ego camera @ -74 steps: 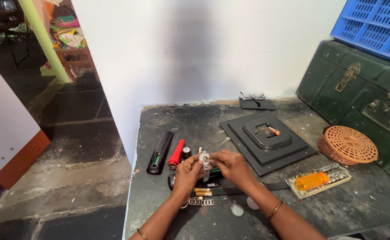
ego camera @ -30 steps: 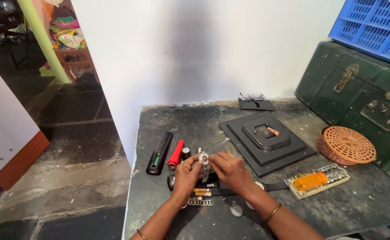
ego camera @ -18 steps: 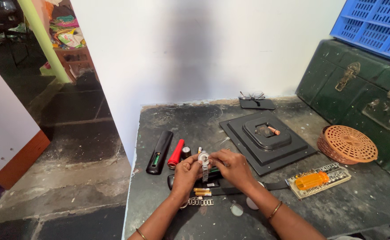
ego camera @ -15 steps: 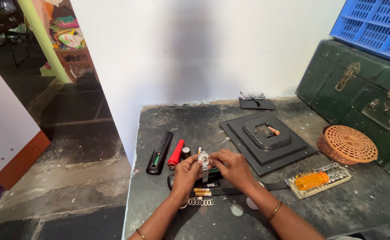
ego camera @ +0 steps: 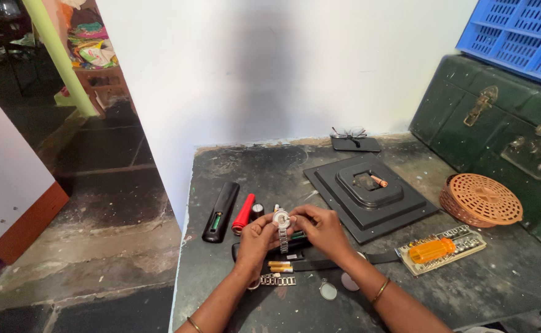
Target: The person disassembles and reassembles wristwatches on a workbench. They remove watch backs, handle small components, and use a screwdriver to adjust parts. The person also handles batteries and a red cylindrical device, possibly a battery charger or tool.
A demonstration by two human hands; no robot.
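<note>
Small repair bench: screwdriver bit set, loose batteries, stained worktop.

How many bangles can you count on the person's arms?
2: one on the left forearm near the bottom edge, one on the right wrist. Others could lie beyond the frame.

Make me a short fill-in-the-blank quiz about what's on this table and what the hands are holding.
1. The left hand and the right hand together hold a small silver ____ above the table.
2. The orange-handled screwdriver lies in a bit set to the ____ of the hands.
3. The round woven basket is ____ in colour.
4. The red tool lies beside a black ____.

Missing words: wristwatch; right; orange-brown; remote control
</note>
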